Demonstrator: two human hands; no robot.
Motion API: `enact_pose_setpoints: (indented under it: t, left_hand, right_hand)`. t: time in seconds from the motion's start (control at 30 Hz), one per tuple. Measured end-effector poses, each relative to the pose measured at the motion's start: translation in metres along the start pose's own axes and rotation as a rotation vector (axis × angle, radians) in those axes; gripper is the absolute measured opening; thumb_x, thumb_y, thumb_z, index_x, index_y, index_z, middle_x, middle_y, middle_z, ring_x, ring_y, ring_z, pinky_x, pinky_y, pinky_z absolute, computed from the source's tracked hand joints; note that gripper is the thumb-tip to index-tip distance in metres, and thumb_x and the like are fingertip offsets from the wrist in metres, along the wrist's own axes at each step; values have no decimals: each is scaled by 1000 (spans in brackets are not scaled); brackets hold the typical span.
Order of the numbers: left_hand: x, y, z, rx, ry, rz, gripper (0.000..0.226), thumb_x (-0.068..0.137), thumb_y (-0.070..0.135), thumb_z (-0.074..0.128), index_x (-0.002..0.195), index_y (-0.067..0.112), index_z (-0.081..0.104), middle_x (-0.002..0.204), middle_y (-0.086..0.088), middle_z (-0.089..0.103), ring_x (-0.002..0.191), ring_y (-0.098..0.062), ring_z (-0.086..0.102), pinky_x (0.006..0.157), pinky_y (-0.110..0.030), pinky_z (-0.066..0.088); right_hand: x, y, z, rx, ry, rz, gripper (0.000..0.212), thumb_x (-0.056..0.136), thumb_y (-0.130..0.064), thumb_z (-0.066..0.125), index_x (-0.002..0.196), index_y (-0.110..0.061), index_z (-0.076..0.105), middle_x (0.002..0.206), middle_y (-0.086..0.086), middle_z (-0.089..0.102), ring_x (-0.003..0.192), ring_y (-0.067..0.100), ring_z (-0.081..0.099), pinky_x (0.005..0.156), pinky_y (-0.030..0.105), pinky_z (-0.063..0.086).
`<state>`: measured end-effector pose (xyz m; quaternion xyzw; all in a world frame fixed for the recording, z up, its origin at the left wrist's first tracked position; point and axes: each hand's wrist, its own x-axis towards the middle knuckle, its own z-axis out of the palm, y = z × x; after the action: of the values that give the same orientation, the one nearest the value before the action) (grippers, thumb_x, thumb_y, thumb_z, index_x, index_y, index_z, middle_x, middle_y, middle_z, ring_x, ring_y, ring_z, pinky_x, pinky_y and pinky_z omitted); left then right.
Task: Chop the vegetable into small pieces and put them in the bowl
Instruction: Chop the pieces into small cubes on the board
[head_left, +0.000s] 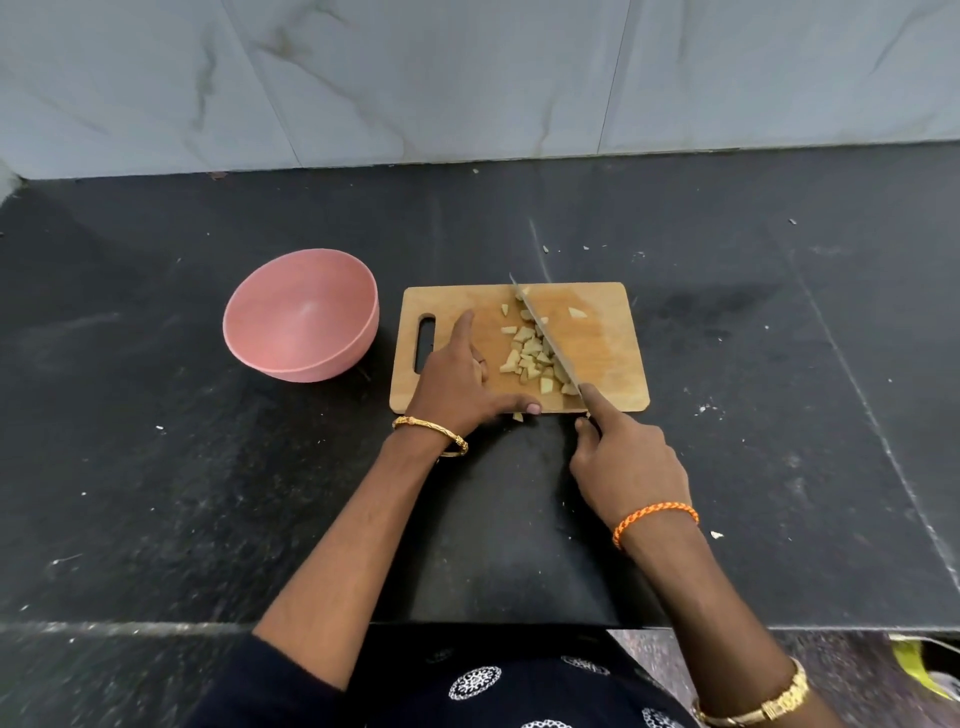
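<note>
A wooden cutting board (608, 358) lies on the black counter with several pale chopped vegetable pieces (530, 356) heaped at its middle. My right hand (626, 457) grips the handle of a knife (545, 332), index finger stretched along the spine; the blade lies slanted across the pile. My left hand (462, 379) rests on the board left of the pieces, index finger pointing away, thumb at the board's near edge. The pink bowl (301, 317) stands to the left of the board and holds nothing. One piece (518, 417) lies just off the board's near edge.
The black stone counter (208, 467) stretches wide on both sides, with small crumbs scattered on it. A grey marbled tile wall (467, 78) closes the back. The counter's front edge runs just before my body.
</note>
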<state>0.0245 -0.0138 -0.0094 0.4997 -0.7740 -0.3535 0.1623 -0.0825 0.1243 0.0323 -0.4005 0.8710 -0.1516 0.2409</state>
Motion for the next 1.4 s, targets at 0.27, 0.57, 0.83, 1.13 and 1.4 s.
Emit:
enact_pose_setpoints:
  t: [0.27,0.57,0.83,1.13,1.4]
  left_hand:
    - [-11,6,7,67,35,48,142,36,57,86,147,17,6,89,-5,58,89,-23,56,85,-32,48]
    - [-14,22,23,319,214,79,124,50,71,72,145,17,13,119,-7,58,106,-28,56,80,-38,48]
    - [-14,15,22,321,292,50,117,52,75,69,142,21,18,104,-2,65,97,-23,61,72,-35,48]
    - [-15,14,22,318,325,47,117,51,76,68,142,19,21,114,-4,62,102,-23,60,79,-39,50]
    - [-4,14,14,347,298,18,111,55,74,67,141,18,24,109,-5,64,100,-26,61,74,-37,47]
  right_hand:
    - [2,10,-18,93,48,73,43,96,-31,41,136,-46,41,114,13,63,105,38,57,84,39,46]
    - [4,15,-25,-41,49,102,45,97,-27,38,139,-42,38,114,15,62,99,37,60,78,39,49]
    - [-3,2,-22,-109,-48,-7,42,98,-28,37,136,-45,39,114,15,60,101,37,59,76,36,45]
    - [6,7,-38,-188,-31,-89,43,96,-34,41,134,-53,39,117,8,64,101,32,61,76,34,47]
    - [-35,35,8,308,132,86,42,95,-24,48,135,-37,49,92,12,69,86,32,62,81,36,51]
